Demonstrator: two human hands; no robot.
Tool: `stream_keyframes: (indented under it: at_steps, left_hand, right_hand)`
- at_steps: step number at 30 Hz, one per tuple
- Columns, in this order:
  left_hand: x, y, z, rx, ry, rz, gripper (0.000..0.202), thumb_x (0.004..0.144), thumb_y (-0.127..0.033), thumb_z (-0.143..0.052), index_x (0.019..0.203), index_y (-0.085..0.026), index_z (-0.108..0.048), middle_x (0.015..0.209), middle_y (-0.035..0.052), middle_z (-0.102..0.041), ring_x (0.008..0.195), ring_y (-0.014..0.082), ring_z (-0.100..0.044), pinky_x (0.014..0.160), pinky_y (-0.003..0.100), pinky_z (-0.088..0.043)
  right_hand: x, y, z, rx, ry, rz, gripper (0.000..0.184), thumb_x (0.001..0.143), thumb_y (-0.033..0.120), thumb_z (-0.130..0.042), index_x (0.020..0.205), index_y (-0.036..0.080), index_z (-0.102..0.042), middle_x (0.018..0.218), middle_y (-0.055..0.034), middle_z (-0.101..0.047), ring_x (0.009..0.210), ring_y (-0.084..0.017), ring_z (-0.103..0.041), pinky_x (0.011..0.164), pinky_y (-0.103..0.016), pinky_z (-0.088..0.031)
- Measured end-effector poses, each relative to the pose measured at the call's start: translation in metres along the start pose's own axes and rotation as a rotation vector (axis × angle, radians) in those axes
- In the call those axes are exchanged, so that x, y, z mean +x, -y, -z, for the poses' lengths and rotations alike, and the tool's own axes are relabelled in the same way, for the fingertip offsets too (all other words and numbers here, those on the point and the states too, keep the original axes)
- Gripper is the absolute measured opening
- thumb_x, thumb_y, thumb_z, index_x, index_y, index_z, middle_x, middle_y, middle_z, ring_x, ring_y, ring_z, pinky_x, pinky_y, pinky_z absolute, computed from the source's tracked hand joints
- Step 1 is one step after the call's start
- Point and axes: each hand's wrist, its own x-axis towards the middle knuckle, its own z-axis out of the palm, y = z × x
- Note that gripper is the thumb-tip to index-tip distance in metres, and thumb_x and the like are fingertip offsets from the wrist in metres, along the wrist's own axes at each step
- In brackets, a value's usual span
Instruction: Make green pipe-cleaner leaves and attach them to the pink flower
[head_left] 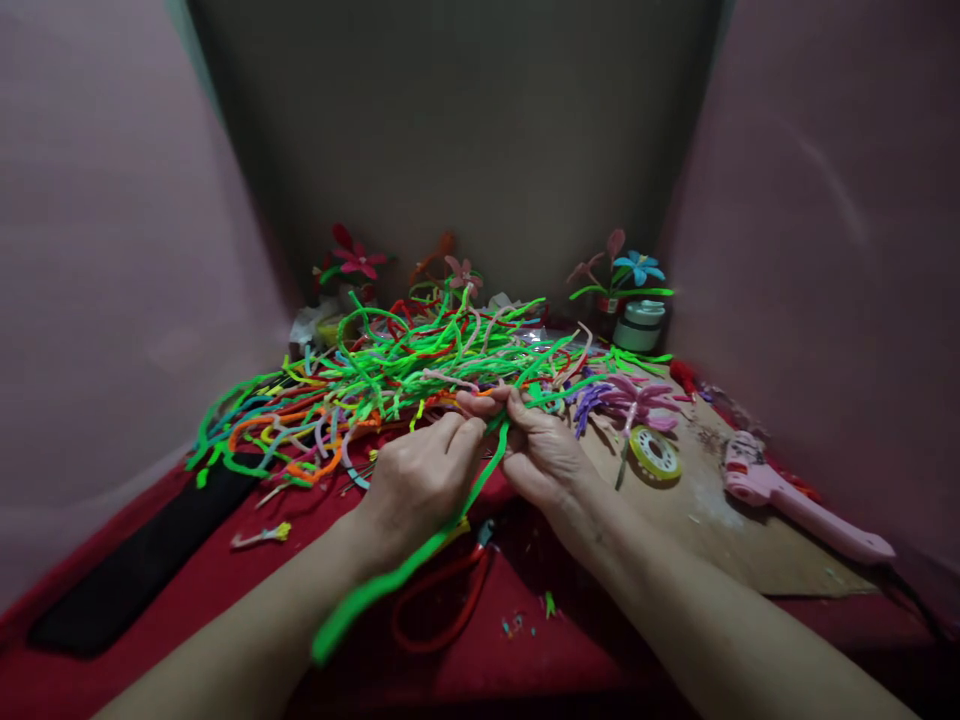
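My left hand (431,465) and my right hand (544,445) meet in the middle of the view, fingers pinched on green pipe cleaners (420,560). One long green end runs from the fingers down toward me, across my left wrist. Other green ends stick out beyond my right fingertips to the upper right. Just behind the hands lies a big tangled heap of pipe cleaners (420,350), mostly green with red, orange, pink and yellow. Where exactly the held strands cross is partly hidden by the fingers.
A pink glue gun (810,510) lies on a brown board (765,560) at right, near a yellow tape roll (655,454) and a pink-purple pipe-cleaner flower (637,402). A black strip (142,560) lies at left. Red-handled scissors (442,640) rest below the hands. Pipe-cleaner flowers (639,266) stand behind.
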Motion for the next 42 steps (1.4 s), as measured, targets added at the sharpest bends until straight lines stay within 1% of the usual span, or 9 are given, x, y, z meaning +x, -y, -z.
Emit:
stream_keyframes:
  at_steps: [3, 6, 10, 15, 17, 24, 33, 39, 42]
  left_hand:
    - [0.001, -0.002, 0.000, 0.130, 0.021, -0.103, 0.015, 0.084, -0.017, -0.044, 0.081, -0.015, -0.059, 0.069, 0.0027, -0.057, 0.059, 0.0120, -0.054, 0.054, 0.022, -0.038]
    - [0.003, -0.001, 0.000, -0.079, 0.110, 0.035, 0.018, 0.083, -0.015, -0.041, 0.080, -0.014, -0.059, 0.069, 0.0031, -0.055, 0.057, 0.0111, -0.051, 0.052, 0.021, -0.037]
    - [0.009, -0.005, 0.004, -0.749, 0.198, 0.461, 0.015, 0.081, -0.022, -0.047, 0.080, -0.014, -0.059, 0.064, 0.0002, -0.052, 0.051, 0.0078, -0.048, 0.049, 0.018, -0.038]
    - [0.016, -0.013, 0.012, -1.939, 0.447, 0.962, 0.012, 0.080, -0.018, -0.047, 0.090, -0.016, -0.053, 0.046, -0.0110, -0.028, 0.028, -0.0002, -0.007, 0.025, 0.012, -0.021]
    - [0.018, -0.013, 0.012, -2.166, 0.441, 1.050, 0.015, 0.079, -0.010, -0.044, 0.090, -0.015, -0.053, 0.046, -0.0110, -0.029, 0.028, -0.0009, -0.003, 0.023, 0.009, -0.019]
    - [0.015, 0.001, 0.009, -1.997, 0.635, 1.036, 0.006, 0.080, -0.018, -0.049, 0.079, -0.013, -0.053, 0.051, -0.0071, -0.040, 0.029, -0.0003, -0.022, 0.026, 0.012, -0.026]
    - [0.011, 0.005, 0.013, -1.266, 0.385, 0.879, 0.020, 0.072, -0.029, -0.063, 0.067, -0.011, -0.056, 0.054, -0.0053, -0.041, 0.047, 0.0030, -0.033, 0.042, 0.014, -0.024]
    - [0.006, -0.009, 0.016, -1.894, 0.758, 1.143, 0.006, 0.079, -0.020, -0.052, 0.076, -0.017, -0.048, 0.047, -0.0098, -0.029, 0.035, 0.0019, -0.013, 0.031, 0.012, -0.014]
    - [0.006, -0.009, 0.014, -2.051, 0.808, 1.146, 0.007, 0.081, -0.018, -0.048, 0.075, -0.019, -0.045, 0.045, -0.0109, -0.026, 0.033, 0.0019, -0.006, 0.027, 0.012, -0.012]
  right_hand:
    - [0.001, -0.001, 0.002, 0.029, -0.001, -0.022, 0.029, 0.085, 0.013, -0.045, 0.063, 0.016, -0.062, 0.057, -0.0001, -0.066, 0.066, -0.013, -0.063, 0.086, -0.033, -0.045]
    - [0.001, 0.000, 0.002, 0.054, -0.101, -0.016, 0.033, 0.086, 0.008, -0.041, 0.061, 0.015, -0.062, 0.058, 0.0012, -0.065, 0.061, -0.008, -0.061, 0.086, -0.024, -0.044]
    - [-0.002, 0.004, -0.003, 0.035, -0.099, -0.056, 0.030, 0.085, 0.007, -0.042, 0.061, 0.014, -0.059, 0.059, 0.0003, -0.064, 0.062, -0.010, -0.062, 0.079, -0.027, -0.048]
    - [-0.009, 0.008, -0.006, -0.067, 0.021, -0.091, 0.032, 0.087, 0.012, -0.037, 0.062, 0.014, -0.057, 0.041, 0.0009, -0.053, 0.060, -0.014, -0.061, 0.062, -0.027, -0.051]
    - [-0.009, 0.009, -0.006, -0.073, 0.024, -0.101, 0.036, 0.089, 0.013, -0.032, 0.063, 0.014, -0.056, 0.039, 0.0010, -0.051, 0.056, -0.013, -0.060, 0.054, -0.023, -0.049]
    - [0.003, 0.011, 0.006, -0.023, 0.030, -0.055, 0.033, 0.089, 0.010, -0.033, 0.066, 0.015, -0.055, 0.042, 0.0034, -0.050, 0.049, -0.010, -0.056, 0.059, -0.025, -0.050]
    - [0.009, 0.017, 0.012, -0.009, -0.025, -0.003, 0.032, 0.089, 0.011, -0.034, 0.066, 0.014, -0.056, 0.046, 0.0026, -0.051, 0.048, -0.008, -0.054, 0.069, -0.027, -0.052]
    - [0.006, 0.023, 0.008, 0.017, 0.019, -0.015, 0.027, 0.085, 0.002, -0.033, 0.069, 0.015, -0.051, 0.043, 0.0063, -0.040, 0.041, -0.007, -0.046, 0.051, -0.019, -0.049]
    - [0.008, 0.027, 0.010, 0.058, 0.010, -0.016, 0.027, 0.083, 0.000, -0.032, 0.071, 0.016, -0.050, 0.044, 0.0069, -0.038, 0.038, -0.005, -0.041, 0.043, -0.014, -0.043]
